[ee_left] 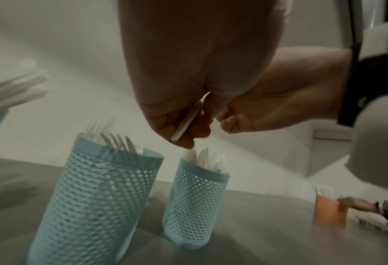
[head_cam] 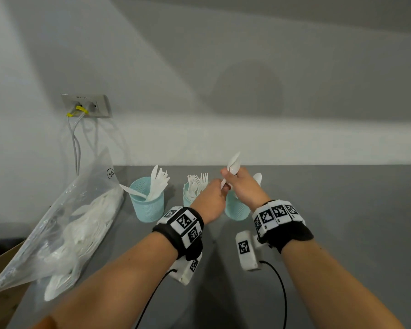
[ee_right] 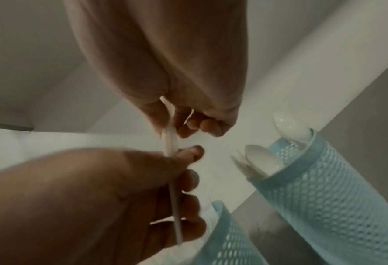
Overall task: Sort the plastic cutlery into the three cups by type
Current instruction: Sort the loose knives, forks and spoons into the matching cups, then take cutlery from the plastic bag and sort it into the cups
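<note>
Three teal mesh cups stand in a row on the grey table: the knife cup (head_cam: 147,203), the fork cup (head_cam: 189,194) and the spoon cup (head_cam: 236,208). Both hands hold one white plastic spoon (head_cam: 233,163) above the spoon cup, bowl up. My right hand (head_cam: 230,178) grips it just under the bowl. My left hand (head_cam: 223,188) pinches the lower handle (ee_left: 185,124). In the right wrist view the handle (ee_right: 169,141) runs from the right fingers down into the left hand (ee_right: 120,197), beside the spoon cup (ee_right: 313,179). Whether a second spoon is nested in it I cannot tell.
A clear plastic bag (head_cam: 64,229) of white cutlery leans on a cardboard box (head_cam: 3,281) at the left. A wall socket (head_cam: 86,105) with cables sits above it. In the left wrist view, an orange cup (ee_left: 329,209) with another person's hand stands far right.
</note>
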`<action>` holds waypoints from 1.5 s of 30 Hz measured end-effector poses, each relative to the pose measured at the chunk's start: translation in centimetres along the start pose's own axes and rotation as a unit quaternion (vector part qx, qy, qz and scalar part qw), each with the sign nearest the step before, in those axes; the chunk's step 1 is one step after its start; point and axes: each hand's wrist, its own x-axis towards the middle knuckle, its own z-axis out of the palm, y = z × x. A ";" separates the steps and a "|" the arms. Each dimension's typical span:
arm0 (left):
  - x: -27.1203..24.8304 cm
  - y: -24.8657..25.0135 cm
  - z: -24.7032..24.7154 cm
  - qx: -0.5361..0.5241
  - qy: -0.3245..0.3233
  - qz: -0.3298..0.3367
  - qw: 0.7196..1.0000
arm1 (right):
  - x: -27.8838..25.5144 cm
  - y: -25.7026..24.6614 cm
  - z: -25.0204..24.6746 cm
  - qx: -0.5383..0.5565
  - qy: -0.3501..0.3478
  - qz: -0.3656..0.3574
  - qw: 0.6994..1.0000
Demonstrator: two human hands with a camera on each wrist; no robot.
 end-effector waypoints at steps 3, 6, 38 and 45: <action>0.7 0.0 1.1 0.128 -0.026 0.001 0.991 | 0.6 0.5 -1.8 -0.021 0.037 0.010 0.999; 1.1 -0.4 2.4 0.361 -0.044 0.075 0.928 | 1.3 1.6 -3.8 -0.054 0.076 0.037 0.995; -1.8 -1.3 -1.2 0.288 0.084 0.107 0.948 | -1.2 4.0 -1.4 -0.212 0.132 -0.007 0.968; -9.3 -5.9 -11.5 0.241 0.236 -0.013 0.941 | -2.5 -1.0 7.9 -0.181 -0.060 -0.077 0.979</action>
